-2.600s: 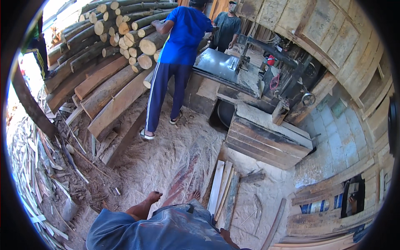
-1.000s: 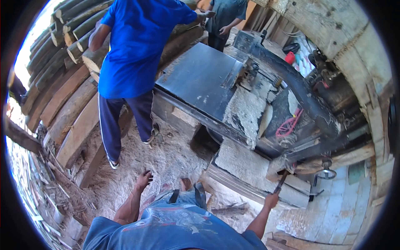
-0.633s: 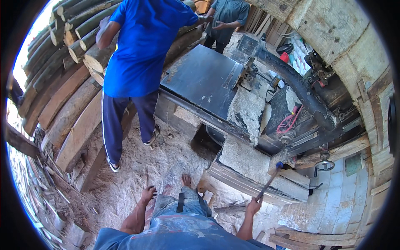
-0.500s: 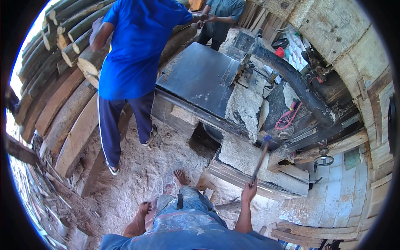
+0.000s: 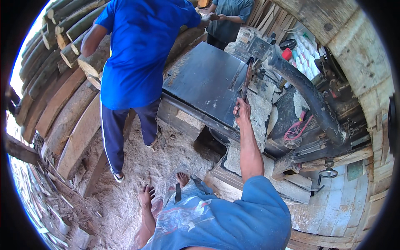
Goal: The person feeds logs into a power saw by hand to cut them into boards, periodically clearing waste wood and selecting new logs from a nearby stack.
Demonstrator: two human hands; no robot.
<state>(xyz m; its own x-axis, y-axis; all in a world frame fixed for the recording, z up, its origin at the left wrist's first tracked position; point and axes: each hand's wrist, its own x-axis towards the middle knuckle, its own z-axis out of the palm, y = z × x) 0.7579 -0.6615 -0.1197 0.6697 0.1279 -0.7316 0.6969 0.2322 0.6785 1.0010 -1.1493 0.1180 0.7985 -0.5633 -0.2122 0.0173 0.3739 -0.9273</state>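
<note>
My right hand point(image 5: 242, 109) is closed round the lower end of a long brown wooden-handled tool point(image 5: 248, 79), reaching over the machine's dark flat metal table point(image 5: 204, 83). The far end of the tool is dark and meets the metal parts of the saw-like machine point(image 5: 260, 48) beyond the table; its exact kind is unclear. My left hand point(image 5: 147, 196) hangs low over the sawdust-covered floor beside my leg, empty, with its fingers apart.
A person in a blue shirt point(image 5: 133, 58) stands at the left of the table, and another person point(image 5: 228, 21) stands beyond it. Stacked logs point(image 5: 62, 108) fill the left. A thick curved arm point(image 5: 312, 87), pink cord point(image 5: 296, 131) and handwheel point(image 5: 328, 173) are at the right.
My right arm has reached forward, carrying the tool from the machine's near side up over the table to its far parts. My left hand has shifted slightly; the view has moved a little.
</note>
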